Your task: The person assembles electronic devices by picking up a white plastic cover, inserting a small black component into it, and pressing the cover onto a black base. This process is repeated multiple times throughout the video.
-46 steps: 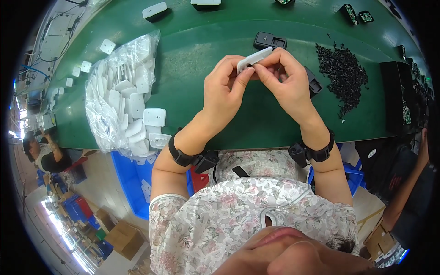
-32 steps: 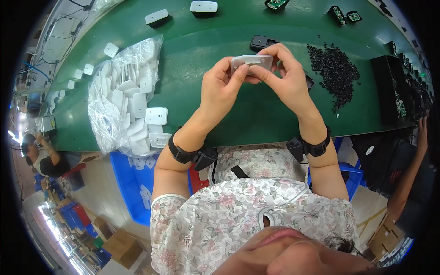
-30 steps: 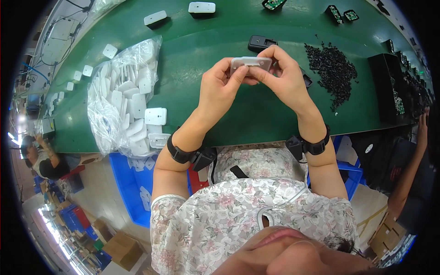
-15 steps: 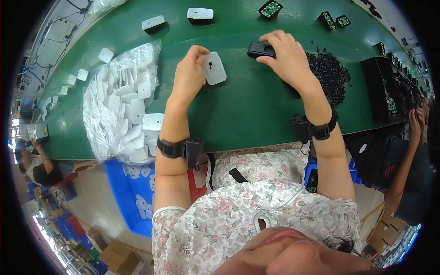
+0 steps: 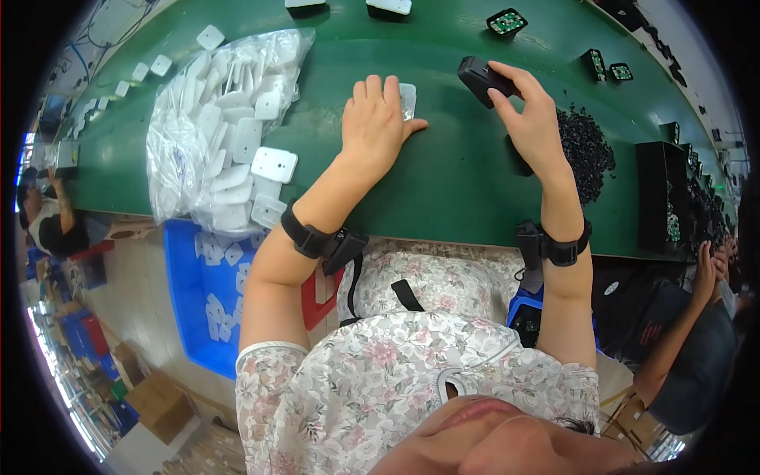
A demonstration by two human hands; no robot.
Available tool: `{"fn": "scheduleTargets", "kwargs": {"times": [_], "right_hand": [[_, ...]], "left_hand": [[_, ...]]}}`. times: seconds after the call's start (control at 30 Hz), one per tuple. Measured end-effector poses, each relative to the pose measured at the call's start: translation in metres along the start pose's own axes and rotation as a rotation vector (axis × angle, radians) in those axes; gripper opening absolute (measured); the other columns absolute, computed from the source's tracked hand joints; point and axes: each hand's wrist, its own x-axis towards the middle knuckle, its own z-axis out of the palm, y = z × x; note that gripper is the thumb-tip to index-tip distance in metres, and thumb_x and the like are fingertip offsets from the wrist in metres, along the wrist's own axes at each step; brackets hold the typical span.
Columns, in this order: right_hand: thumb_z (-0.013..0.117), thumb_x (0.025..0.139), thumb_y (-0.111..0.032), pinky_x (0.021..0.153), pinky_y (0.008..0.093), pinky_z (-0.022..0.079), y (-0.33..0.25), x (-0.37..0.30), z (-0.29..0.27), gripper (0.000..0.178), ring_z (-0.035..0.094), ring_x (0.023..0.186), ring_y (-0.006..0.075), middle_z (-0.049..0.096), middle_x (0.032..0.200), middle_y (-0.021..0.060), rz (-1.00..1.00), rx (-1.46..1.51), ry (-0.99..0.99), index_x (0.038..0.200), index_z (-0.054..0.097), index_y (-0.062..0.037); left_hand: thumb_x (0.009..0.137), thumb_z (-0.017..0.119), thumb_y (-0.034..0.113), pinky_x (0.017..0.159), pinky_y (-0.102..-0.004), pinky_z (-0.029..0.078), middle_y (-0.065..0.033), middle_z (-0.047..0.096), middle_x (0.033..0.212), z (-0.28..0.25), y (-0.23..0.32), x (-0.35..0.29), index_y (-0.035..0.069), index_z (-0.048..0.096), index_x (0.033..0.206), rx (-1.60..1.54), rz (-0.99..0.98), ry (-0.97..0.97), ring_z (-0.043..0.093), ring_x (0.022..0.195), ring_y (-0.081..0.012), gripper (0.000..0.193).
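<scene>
My left hand (image 5: 374, 123) lies palm down on the table, fingers stretched and thumb out to the right. Beneath it is a translucent white plastic cover (image 5: 408, 101), of which only the right edge shows. Between thumb and fingers, my right hand (image 5: 529, 115) grips a black plastic housing (image 5: 480, 81), which is tilted. Just right of that hand spreads a pile of small black parts (image 5: 587, 154). To the left of my left hand, a clear plastic bag (image 5: 178, 162) spills many white plates (image 5: 275, 165).
At the far side stand black cases with white tops (image 5: 389, 7) and an open case with a green circuit board (image 5: 507, 22). A black bin (image 5: 661, 194) is at the right. Below the table edge sits a blue crate (image 5: 180, 293). A co-worker's hands (image 5: 710, 269) show at far right.
My left hand has gone from gripping the cover's edge to lying flat over it. My right hand has tilted the black housing. The whole view has shifted.
</scene>
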Motion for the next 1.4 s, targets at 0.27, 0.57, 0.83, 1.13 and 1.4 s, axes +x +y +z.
{"fn": "scheduleTargets", "kwargs": {"times": [0.27,0.57,0.83,1.13,1.4], "right_hand": [[0.067,0.079,-0.01,0.085,0.0371,0.048,-0.012,-0.007,0.023,0.03,0.059,0.098,0.0288,0.064,0.104,0.0112,-0.331,-0.062,-0.072,0.108,0.062,-0.0046],[0.067,0.077,-0.007,0.085,0.0348,0.049,-0.022,0.01,0.045,0.032,0.058,0.1,0.0254,0.065,0.108,0.0065,-0.443,-0.17,-0.26,0.109,0.063,-0.0058],[0.066,0.077,-0.006,0.085,0.0347,0.049,-0.022,0.013,0.047,0.032,0.059,0.099,0.0257,0.064,0.108,0.0056,-0.461,-0.149,-0.329,0.109,0.063,-0.0068],[0.063,0.076,0.003,0.08,0.0325,0.051,-0.024,-0.006,0.061,0.038,0.06,0.097,0.0238,0.065,0.106,0.0061,-0.462,-0.307,-0.121,0.112,0.063,-0.0082],[0.068,0.083,-0.011,0.081,0.027,0.049,-0.004,0.026,0.053,0.03,0.061,0.096,0.0156,0.067,0.098,0.0061,0.128,0.408,-0.301,0.112,0.062,-0.0043]], "left_hand": [[0.077,0.064,0.001,0.087,-0.0389,0.045,-0.014,0.057,0.115,-0.01,-0.03,-0.008,0.003,0.047,0.128,-0.401,0.278,0.037,0.053,0.107,-0.0309,0.053],[0.081,0.046,-0.01,0.101,-0.0382,0.041,-0.0093,0.051,0.135,-0.016,-0.035,-0.023,0.006,0.052,0.129,-0.534,0.233,-0.03,0.05,0.123,-0.0284,0.051],[0.077,0.045,-0.01,0.104,-0.0399,0.038,-0.0085,0.05,0.137,-0.019,-0.036,-0.028,0.006,0.052,0.13,-0.314,0.281,-0.085,0.048,0.126,-0.0265,0.055],[0.077,0.064,0.009,0.1,-0.0374,0.04,-0.0084,0.052,0.134,-0.022,-0.026,-0.029,0.005,0.052,0.129,-0.16,0.307,-0.045,0.053,0.12,-0.0232,0.054],[0.077,0.069,0.019,0.085,-0.0351,0.047,-0.012,0.064,0.112,-0.003,-0.021,-0.002,0.0,0.059,0.115,-0.061,0.298,0.117,0.062,0.095,-0.0268,0.043]]}}
